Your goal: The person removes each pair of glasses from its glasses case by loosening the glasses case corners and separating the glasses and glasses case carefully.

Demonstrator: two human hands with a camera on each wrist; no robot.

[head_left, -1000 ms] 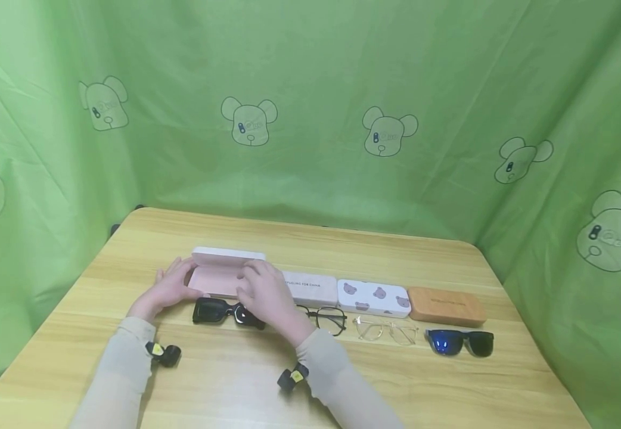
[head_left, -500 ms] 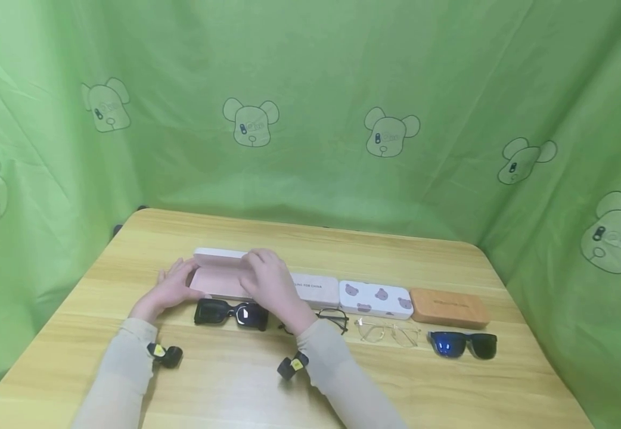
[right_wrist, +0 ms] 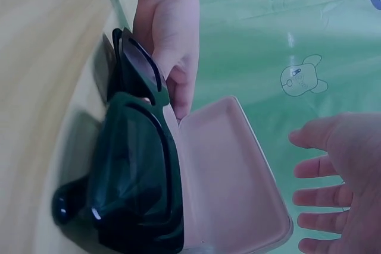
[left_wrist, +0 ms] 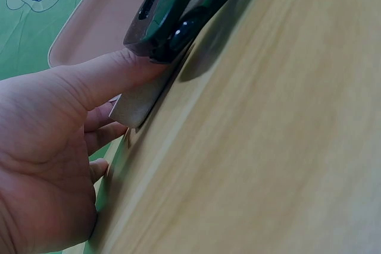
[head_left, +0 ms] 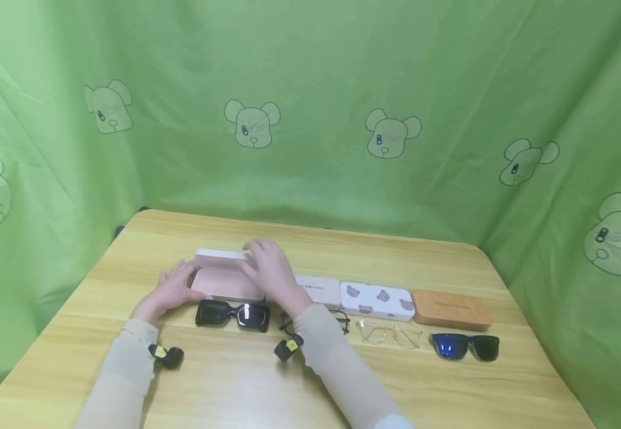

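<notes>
An open glasses case (head_left: 227, 285) with a pink lining and a pale lid lies at the row's left end. My left hand (head_left: 173, 289) holds its left end; in the left wrist view the thumb (left_wrist: 128, 66) lies in front and the other fingers go behind. My right hand (head_left: 273, 271) is at the right end of the raised lid (right_wrist: 229, 176), its fingers straight and spread with nothing in them; in the right wrist view a small gap shows between fingertips and lid. Black thick-framed sunglasses (head_left: 232, 316) lie just in front of the case.
Rightward stand a pale lettered case (head_left: 318, 291), a bear-print case (head_left: 377, 300) and a tan case (head_left: 451, 310). Before them lie black-framed glasses (head_left: 288, 323), partly behind my right wrist, clear-framed glasses (head_left: 388, 333) and blue-lensed sunglasses (head_left: 465, 347). A green curtain (head_left: 321, 185) surrounds the table.
My right hand has moved from over the case's right side up and back to the lid's edge, its fingers straightening. The left hand stays on the case's left end.
</notes>
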